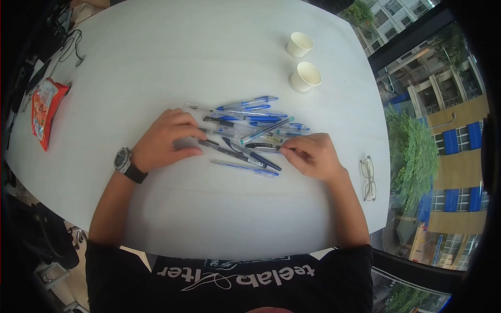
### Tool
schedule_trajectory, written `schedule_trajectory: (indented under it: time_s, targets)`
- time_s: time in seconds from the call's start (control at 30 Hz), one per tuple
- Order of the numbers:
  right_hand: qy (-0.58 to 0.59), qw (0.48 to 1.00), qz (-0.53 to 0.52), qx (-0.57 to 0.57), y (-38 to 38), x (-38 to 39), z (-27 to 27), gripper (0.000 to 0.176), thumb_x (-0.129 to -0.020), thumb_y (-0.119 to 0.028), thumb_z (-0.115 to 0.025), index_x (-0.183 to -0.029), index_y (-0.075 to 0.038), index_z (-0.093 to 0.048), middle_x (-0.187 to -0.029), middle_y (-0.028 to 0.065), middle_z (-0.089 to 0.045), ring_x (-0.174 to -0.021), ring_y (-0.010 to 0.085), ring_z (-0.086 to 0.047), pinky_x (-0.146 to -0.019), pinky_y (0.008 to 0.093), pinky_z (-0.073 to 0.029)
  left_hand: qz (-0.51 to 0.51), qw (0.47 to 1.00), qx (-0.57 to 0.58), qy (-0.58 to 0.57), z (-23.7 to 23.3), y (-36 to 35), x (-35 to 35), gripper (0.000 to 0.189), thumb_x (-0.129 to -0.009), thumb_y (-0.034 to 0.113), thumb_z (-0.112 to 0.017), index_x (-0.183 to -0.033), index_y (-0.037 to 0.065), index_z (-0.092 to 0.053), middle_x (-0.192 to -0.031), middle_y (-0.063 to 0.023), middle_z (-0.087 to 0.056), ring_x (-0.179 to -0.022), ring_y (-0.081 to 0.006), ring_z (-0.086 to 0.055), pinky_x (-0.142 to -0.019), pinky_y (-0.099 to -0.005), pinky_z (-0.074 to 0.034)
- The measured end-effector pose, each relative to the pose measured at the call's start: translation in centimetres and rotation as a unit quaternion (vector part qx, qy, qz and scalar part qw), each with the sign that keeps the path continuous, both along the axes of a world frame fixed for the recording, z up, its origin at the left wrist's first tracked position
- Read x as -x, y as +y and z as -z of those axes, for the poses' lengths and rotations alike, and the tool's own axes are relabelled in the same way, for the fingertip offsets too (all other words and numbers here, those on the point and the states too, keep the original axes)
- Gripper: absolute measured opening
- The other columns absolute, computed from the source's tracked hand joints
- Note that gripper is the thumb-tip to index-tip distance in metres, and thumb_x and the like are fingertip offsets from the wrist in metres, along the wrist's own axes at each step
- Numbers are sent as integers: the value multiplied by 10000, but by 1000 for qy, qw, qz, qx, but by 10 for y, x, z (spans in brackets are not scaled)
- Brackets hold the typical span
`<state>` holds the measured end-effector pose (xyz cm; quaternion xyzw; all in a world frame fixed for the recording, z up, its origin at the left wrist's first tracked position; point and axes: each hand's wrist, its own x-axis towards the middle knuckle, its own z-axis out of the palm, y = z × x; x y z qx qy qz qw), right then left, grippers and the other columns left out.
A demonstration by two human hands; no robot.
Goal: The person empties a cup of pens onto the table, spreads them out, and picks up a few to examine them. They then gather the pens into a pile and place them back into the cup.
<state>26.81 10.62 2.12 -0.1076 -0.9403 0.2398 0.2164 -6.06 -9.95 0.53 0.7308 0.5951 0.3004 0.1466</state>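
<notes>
The left hand reaches to the left edge of the pile of pens, thumb and fingers parted; whether it touches one, I cannot tell. The right hand, at the pile's right edge, pinches the end of a black pen. Beyond the pile stand a near cup and a far cup; well right of it lie glasses; far left, a red packet.

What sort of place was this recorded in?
Probably an office or meeting room: a large pale table with loose pens piled on it, beside a big window that looks out on buildings.
</notes>
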Motion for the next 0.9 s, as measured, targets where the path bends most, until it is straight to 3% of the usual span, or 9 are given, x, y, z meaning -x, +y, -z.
schedule_trajectory:
  time_s: [0.5, 0.63, 0.67, 0.8, 0.9]
  targets:
    - [22, 1000, -4, -6, -5, 3, 5, 105, -883, -146, -825, -836, -80, -758, -624, 36, -669, -467, 191, -581, -472, 322, -439, -2, 994, -97, 56, -2, 3, -4, 198, -840, 118, -854, -1036, 128, -831, -970, 16, -646, -903, -204, -575, -884, -365, -475]
    - [51, 998, -20, 15, -22, 8, -1, 119, -891, -165, -831, -864, -69, -765, -629, 46, -667, -473, 182, -591, -482, 317, -448, -36, 994, -85, -54, -8, 0, -4, 192, -854, 49, -827, -1041, 93, -808, -1005, -11, -645, -935, -203, -596, -874, -348, -492]
    - [26, 996, -33, 77, -33, 12, -12, 128, -902, -175, -831, -889, -65, -767, -628, 47, -663, -485, 175, -604, -489, 315, -456, -50, 989, -74, -115, -8, -1, -5, 194, -860, 26, -815, -1045, 84, -800, -1022, -22, -646, -953, -201, -604, -871, -338, -498]
    - [10, 967, -63, 245, -69, 22, -21, 168, -929, -210, -834, -961, -60, -764, -603, 37, -621, -498, 164, -600, -500, 308, -451, -15, 991, -63, -117, -17, -4, -16, 184, -893, 77, -821, -1074, 98, -793, -1080, -20, -646, -997, -205, -606, -867, -345, -510]
    - [-21, 975, -25, 218, -70, 21, -19, 167, -952, -210, -821, -971, -59, -753, -592, 18, -605, -494, 133, -562, -493, 300, -415, -12, 986, -62, -156, -18, -5, -22, 152, -894, 57, -814, -1040, 96, -798, -1076, -26, -644, -1002, -207, -604, -868, -343, -505]
